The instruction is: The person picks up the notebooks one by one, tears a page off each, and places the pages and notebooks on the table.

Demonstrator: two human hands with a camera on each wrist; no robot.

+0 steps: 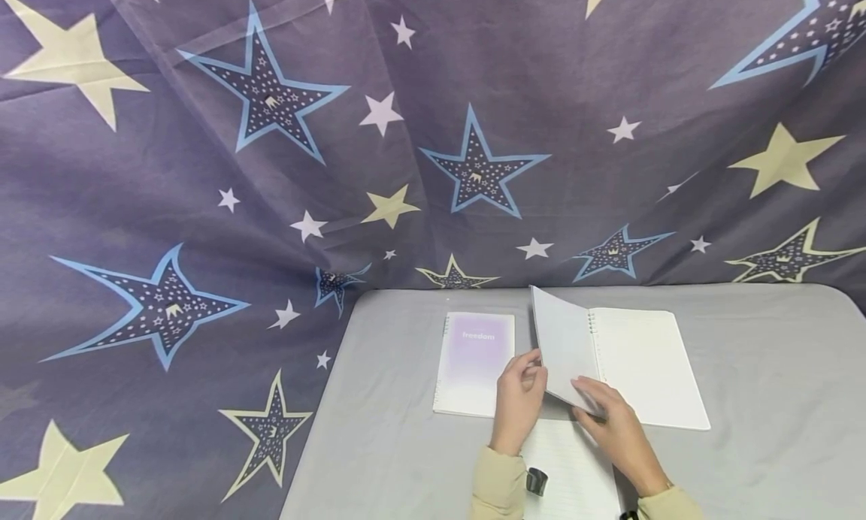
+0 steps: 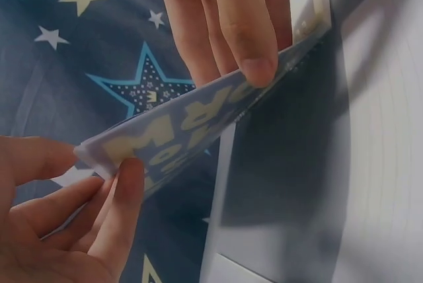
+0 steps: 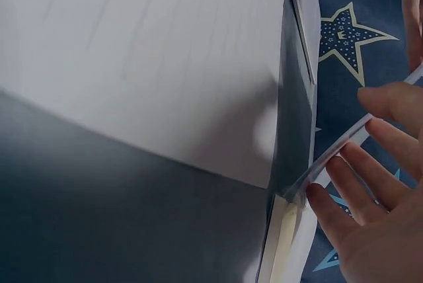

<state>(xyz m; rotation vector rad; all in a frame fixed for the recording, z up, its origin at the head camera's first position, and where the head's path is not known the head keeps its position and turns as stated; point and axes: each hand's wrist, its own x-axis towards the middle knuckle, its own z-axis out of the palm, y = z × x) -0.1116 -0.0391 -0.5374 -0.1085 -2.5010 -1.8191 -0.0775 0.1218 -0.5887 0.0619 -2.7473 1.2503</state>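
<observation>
An open spiral notebook (image 1: pixel 649 370) lies at the table's back, its right side flat with a blank white page. Its left part, a cover (image 1: pixel 564 347), stands raised at a slant. My left hand (image 1: pixel 519 400) pinches the cover's outer edge near a corner. At the lower edge, my right hand (image 1: pixel 617 430) grips it with the thumb on one face and fingers on the other. Pale block letters show on the cover's outer face (image 2: pixel 172 141) in the left wrist view. Below both hands lies a lined notebook (image 1: pixel 571 467), partly hidden by the forearms.
A purple and white notebook (image 1: pixel 476 370) marked "freedom" lies left of the open one, close to my left hand. A grey cloth covers the table (image 1: pixel 379 400). Behind and to the left hangs a star-patterned curtain (image 1: pixel 419 144), meeting the table's back edge.
</observation>
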